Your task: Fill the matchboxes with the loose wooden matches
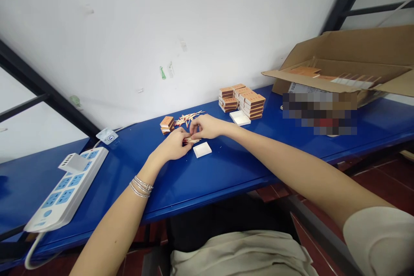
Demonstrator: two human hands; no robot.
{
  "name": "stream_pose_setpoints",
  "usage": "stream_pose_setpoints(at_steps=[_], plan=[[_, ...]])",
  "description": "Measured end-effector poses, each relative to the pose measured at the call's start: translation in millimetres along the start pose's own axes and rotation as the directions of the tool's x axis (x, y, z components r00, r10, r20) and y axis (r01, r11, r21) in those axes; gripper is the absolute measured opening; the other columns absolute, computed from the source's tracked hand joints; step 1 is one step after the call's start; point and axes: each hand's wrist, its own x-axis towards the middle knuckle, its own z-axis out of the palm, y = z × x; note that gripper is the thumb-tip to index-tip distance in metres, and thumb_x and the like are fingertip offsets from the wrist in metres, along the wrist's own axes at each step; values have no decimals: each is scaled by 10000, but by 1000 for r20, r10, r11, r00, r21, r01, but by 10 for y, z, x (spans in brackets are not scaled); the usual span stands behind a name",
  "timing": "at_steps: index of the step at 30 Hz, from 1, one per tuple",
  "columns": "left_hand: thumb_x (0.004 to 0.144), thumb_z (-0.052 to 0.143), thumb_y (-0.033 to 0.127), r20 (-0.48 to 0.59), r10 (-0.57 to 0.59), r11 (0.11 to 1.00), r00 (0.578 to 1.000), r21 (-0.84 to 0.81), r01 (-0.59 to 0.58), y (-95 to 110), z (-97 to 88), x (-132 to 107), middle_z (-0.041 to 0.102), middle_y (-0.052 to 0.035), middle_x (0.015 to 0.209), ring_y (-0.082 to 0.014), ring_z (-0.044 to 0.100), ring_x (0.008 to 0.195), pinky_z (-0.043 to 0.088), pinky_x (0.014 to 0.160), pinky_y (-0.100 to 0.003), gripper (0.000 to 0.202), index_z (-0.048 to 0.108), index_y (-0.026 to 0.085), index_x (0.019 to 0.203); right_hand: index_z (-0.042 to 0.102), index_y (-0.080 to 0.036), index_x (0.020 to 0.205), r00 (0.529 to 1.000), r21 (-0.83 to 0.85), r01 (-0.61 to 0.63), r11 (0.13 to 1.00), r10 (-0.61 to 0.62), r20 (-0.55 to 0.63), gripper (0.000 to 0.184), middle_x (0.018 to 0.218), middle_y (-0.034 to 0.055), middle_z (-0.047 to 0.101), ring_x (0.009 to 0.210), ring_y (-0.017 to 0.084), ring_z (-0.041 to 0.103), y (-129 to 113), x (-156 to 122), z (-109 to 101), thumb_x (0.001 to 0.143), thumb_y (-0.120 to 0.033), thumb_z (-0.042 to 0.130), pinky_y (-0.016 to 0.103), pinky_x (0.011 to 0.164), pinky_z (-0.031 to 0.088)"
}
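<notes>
My left hand (176, 144) is closed around a small bunch of matches (191, 140), whose red heads show between the fingers. My right hand (207, 127) meets it from the right, thumb and fingertips pinched at the same matches. Just below the hands lies a small white matchbox tray (202, 150) on the blue table. Behind them is a loose heap of matches (188, 118). Left of the heap stands a short stack of orange matchboxes (167, 124). The exact grip of the fingertips is partly hidden.
Several stacked matchboxes (249, 100) stand near the wall, with white trays (239, 117) in front. An open cardboard box (355, 60) holding more matchboxes sits at the right. On the left lies a white power strip (69, 189); the blue table's front edge (207, 208) runs below.
</notes>
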Motion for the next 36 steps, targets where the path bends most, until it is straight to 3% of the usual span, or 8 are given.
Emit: stream_pose_setpoints(at_steps=[3, 12, 15, 19, 24, 28, 36], plan=[[873, 515, 316, 5, -16, 1000, 1000, 13, 16, -7, -4, 3, 619, -97, 861, -215, 563, 844, 463, 789, -350, 288, 714, 142, 988, 722, -149, 776, 1000, -34, -17, 999, 17, 4, 103, 748, 21, 712, 659, 123, 595, -4, 2, -2, 720, -208, 660, 220, 602, 393], [877, 530, 293, -17, 3, 1000, 1000, 25, -3, 3, -7, 0, 664, -76, 856, -200, 589, 836, 457, 773, -313, 238, 731, 181, 935, 762, -165, 793, 999, -88, -41, 995, 40, -5, 145, 756, 13, 727, 684, 131, 610, 10, -17, -98, 708, -140, 647, 225, 645, 397], [878, 533, 300, -30, -15, 999, 999, 46, 16, 23, -12, 1, 667, -83, 857, -196, 593, 800, 459, 753, -312, 235, 727, 167, 894, 752, -161, 828, 999, -32, -6, 999, 5, -32, 136, 819, 27, 741, 750, 145, 642, 10, -21, -85, 738, -200, 659, 225, 673, 425], [888, 523, 297, -30, -6, 999, 1000, 52, 7, 12, -1, 8, 665, -91, 860, -192, 589, 788, 458, 737, -308, 249, 724, 151, 862, 707, -145, 886, 999, 73, 29, 997, -31, 29, 255, 859, 45, 736, 785, 157, 665, 17, -9, -18, 680, -288, 751, 223, 665, 460], [925, 482, 306, -13, 11, 998, 1000, 69, -10, 9, 16, 12, 664, -91, 881, -194, 600, 826, 464, 772, -307, 298, 744, 173, 973, 662, -150, 807, 1000, -26, 3, 1000, -3, 12, 198, 808, 41, 718, 740, 153, 653, -1, 12, 57, 662, -235, 767, 227, 627, 450], [921, 484, 280, -17, -45, 989, 999, 137, 47, 60, 17, 10, 664, -108, 915, -202, 615, 819, 477, 792, -321, 293, 750, 162, 955, 655, -144, 785, 1000, -88, -12, 996, 13, 12, 136, 777, 41, 708, 711, 141, 634, -41, 12, 70, 688, -182, 743, 221, 604, 423], [893, 483, 191, -48, -68, 982, 997, 175, 75, 83, 32, 22, 666, -130, 937, -230, 627, 858, 487, 789, -339, 258, 732, 133, 928, 647, -141, 799, 999, -80, 19, 997, -22, -26, 151, 771, 55, 700, 721, 150, 623, -61, 11, 62, 735, -256, 721, 237, 613, 408]])
